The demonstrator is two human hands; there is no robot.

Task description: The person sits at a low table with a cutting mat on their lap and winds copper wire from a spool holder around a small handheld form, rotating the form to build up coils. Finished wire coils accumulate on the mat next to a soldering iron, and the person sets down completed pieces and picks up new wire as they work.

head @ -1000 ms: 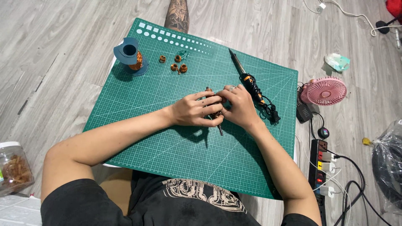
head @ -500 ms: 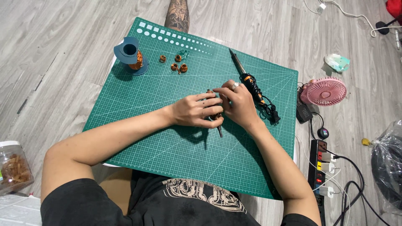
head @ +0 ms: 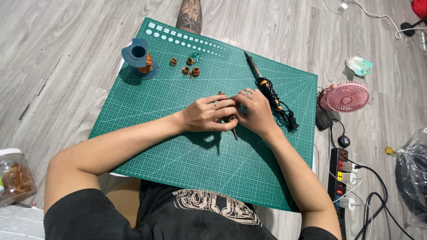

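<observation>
Head view is showing your left hand [head: 208, 114] and right hand [head: 253, 112] both curling closed around a small copper-wound part [head: 229, 117] near the middle of the green cutting mat [head: 147, 106]. You are risking snagging or snapping its fine wire if your fingers twist unevenly, and your right wrist is sitting just beside the soldering iron [head: 262, 82], which could burn you or get knocked toward the mat's right edge.

left hand [head: 207, 114], right hand [head: 253, 111], fingertips meeting

Both hands' fingers [head: 224, 106] hide most of the small copper-wound part [head: 230, 118].
</observation>
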